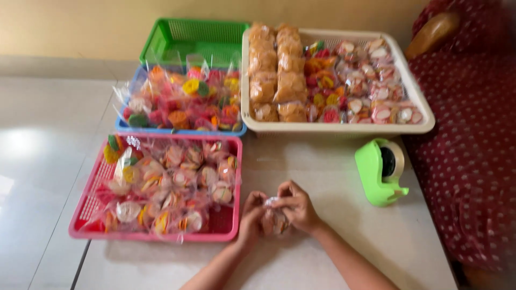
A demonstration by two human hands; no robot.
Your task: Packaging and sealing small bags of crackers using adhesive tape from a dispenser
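- Cream basket [247, 115], the largest, far ahead and right of my hands: I see it filled with rows of sealed clear snack packets, pale crackers on one side, coloured ones on the other. I judge these finished.
- Blue basket [177, 130], ahead and left of my hands, heaped with bright coloured packets; a green basket [161, 40] behind it shows no contents that I can see.
- Pink basket [228, 233], just left of my hands, roughly two thirds covered with clear packets; bare mesh remains at its near edge.
- Green tape dispenser [379, 177], standing right of my hands, apart from them, its roll upright.
- Left hand [251, 219] and right hand [298, 207], both closed around one small clear packet [274, 220], fingers pinching its top.
- That packet sits between my palms just above the floor; its gathered neck appears to point away from me, so its long axis runs roughly front to back, though blur hides details. I judge its closing is not yet finished.
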